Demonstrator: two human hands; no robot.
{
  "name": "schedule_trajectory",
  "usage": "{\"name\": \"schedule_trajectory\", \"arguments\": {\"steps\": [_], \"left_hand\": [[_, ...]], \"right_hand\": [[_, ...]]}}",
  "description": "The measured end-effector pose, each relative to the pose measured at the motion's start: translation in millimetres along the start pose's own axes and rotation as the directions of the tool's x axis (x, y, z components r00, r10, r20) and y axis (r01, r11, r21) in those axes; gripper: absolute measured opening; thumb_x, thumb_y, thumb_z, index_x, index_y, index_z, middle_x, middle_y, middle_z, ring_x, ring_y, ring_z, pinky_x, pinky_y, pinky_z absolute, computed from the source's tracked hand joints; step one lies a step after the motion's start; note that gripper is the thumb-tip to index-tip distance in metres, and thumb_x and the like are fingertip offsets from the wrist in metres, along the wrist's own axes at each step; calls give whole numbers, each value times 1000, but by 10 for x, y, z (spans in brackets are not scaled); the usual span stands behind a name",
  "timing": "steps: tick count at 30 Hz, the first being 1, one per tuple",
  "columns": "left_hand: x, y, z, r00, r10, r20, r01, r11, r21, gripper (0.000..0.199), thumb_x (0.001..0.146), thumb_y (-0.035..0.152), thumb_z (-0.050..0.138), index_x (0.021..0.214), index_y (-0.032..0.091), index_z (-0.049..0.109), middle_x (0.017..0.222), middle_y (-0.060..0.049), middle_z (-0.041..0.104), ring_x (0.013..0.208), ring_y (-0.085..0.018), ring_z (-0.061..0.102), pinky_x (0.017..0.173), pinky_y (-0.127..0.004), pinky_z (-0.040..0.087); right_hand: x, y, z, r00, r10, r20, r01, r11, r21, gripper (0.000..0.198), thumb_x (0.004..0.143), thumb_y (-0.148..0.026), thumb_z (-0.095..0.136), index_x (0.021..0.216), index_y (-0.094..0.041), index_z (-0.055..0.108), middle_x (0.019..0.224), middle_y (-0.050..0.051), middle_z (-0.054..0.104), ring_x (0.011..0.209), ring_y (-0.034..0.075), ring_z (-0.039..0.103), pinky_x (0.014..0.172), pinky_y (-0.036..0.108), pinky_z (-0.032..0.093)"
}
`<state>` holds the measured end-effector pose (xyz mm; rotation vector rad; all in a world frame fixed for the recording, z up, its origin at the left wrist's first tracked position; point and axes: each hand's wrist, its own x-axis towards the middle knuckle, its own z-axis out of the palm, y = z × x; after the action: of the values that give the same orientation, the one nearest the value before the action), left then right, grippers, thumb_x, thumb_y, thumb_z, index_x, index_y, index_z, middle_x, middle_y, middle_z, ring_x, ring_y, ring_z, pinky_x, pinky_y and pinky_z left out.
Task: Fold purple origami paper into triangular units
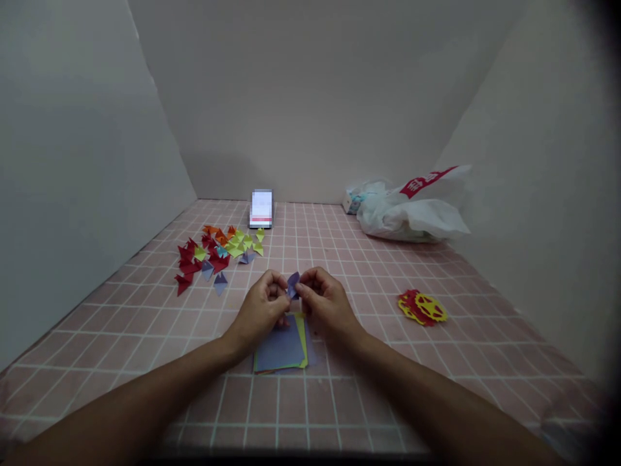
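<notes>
Between my two hands is a small folded piece of purple paper [293, 283], partly covered by my fingers. My left hand [266, 301] pinches its left side, fingers curled. On its right side, the thumb and fingers of my right hand [327, 299] are closed. Just below the hands lies a stack of square paper sheets [281, 346], purple on top with yellow and green edges showing. Beyond my left hand several folded paper pieces [218, 259] in red, orange, yellow, blue and purple are scattered on the table.
A phone with a lit, blurred screen [261, 208] stands at the back. At the back right are a white plastic bag [412, 213] and a small box [350, 201]. Red and yellow cut-out discs [422, 308] lie on the right of the pink checked tabletop [378, 388]. Pale walls enclose it.
</notes>
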<state>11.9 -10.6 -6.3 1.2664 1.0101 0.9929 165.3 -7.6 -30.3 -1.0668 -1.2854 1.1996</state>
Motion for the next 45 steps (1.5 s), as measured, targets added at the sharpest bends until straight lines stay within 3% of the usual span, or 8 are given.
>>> {"name": "schedule_trajectory", "arguments": {"steps": [9, 22, 26, 31, 34, 39, 45], "left_hand": [[-25, -10, 26, 997, 69, -33, -67, 995, 73, 21, 74, 20, 62, 87, 21, 45, 62, 10, 49, 43, -7, 50, 44, -19, 41], [-41, -120, 10, 983, 184, -14, -176, 956, 235, 17, 79, 16, 61, 89, 22, 49, 71, 6, 50, 58, -9, 50, 53, -20, 40], [-64, -109, 13, 986, 165, 5, -163, 968, 189, 21, 82, 20, 63, 98, 22, 48, 69, 7, 51, 56, -9, 53, 52, -20, 42], [-55, -30, -6, 990, 138, 21, -138, 990, 23, 30, 90, 38, 59, 111, 22, 45, 74, 6, 56, 49, -8, 54, 51, -24, 48], [-1, 5, -42, 995, 91, -36, -93, 995, -43, 30, 88, 41, 59, 107, 21, 46, 75, 6, 58, 48, -8, 55, 50, -23, 48], [62, 6, -69, 999, 45, -11, -45, 999, -19, 30, 81, 41, 67, 93, 16, 56, 67, 5, 58, 49, -7, 53, 50, -20, 46], [58, -27, -57, 1000, 12, -19, -12, 999, -35, 31, 76, 39, 73, 92, 16, 59, 72, 3, 58, 55, -8, 55, 51, -20, 48]], "right_hand": [[-22, -52, 16, 999, 10, -33, -10, 1000, 19, 19, 78, -33, 69, 79, -22, 54, 66, -5, 54, 51, 10, 50, 48, 25, 40], [-31, -37, 66, 987, 155, -30, -147, 971, 187, 22, 71, -30, 72, 75, -21, 52, 55, -6, 56, 47, 10, 52, 47, 23, 40], [-35, -71, 46, 987, 161, -28, -152, 967, 202, 22, 70, -29, 72, 76, -21, 52, 53, -6, 55, 47, 11, 53, 47, 23, 40], [-41, -132, 26, 985, 167, -38, -154, 961, 231, 21, 71, -29, 72, 77, -21, 54, 53, -6, 56, 47, 10, 52, 47, 23, 39], [-50, -157, 35, 985, 169, -28, -157, 959, 234, 22, 71, -30, 73, 76, -20, 54, 55, -6, 57, 46, 9, 52, 47, 22, 39], [-40, -136, 35, 987, 163, -10, -157, 962, 222, 23, 71, -30, 75, 75, -20, 54, 54, -6, 57, 46, 9, 52, 47, 22, 38], [-39, -112, 21, 990, 137, 18, -138, 972, 189, 23, 74, -32, 74, 74, -20, 54, 54, -5, 57, 47, 9, 52, 48, 23, 39]]}}
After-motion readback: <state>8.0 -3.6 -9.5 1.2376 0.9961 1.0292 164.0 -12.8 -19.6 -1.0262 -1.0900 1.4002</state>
